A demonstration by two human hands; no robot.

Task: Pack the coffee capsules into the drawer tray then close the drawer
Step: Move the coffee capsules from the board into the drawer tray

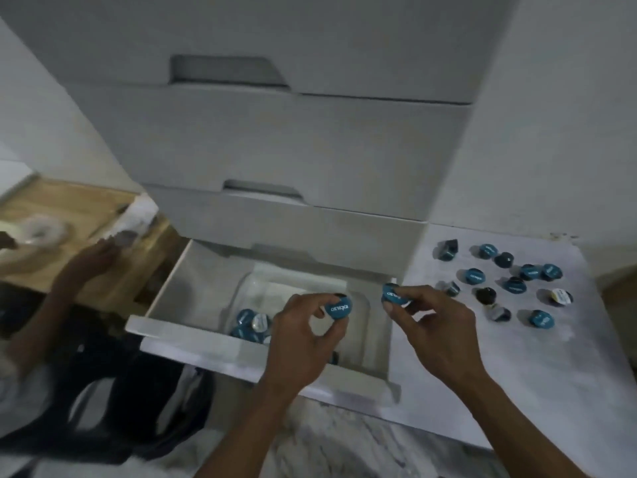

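The bottom white drawer [193,336] stands pulled open, with a clear plastic tray [355,305] inside it. Several blue-lidded coffee capsules [250,322] lie in the tray's front left corner. My left hand [306,339] pinches a blue capsule [338,309] above the tray. My right hand [434,326] pinches another blue capsule [393,295] over the drawer's right edge. Several more loose capsules [510,282] lie scattered on a white sheet [551,357] to the right of the drawer.
Two shut white drawers [275,146] stack above the open one. Another person's hand [86,263] reaches over a wooden surface [69,205] at the left. A dark bag [113,391] lies on the floor at lower left.
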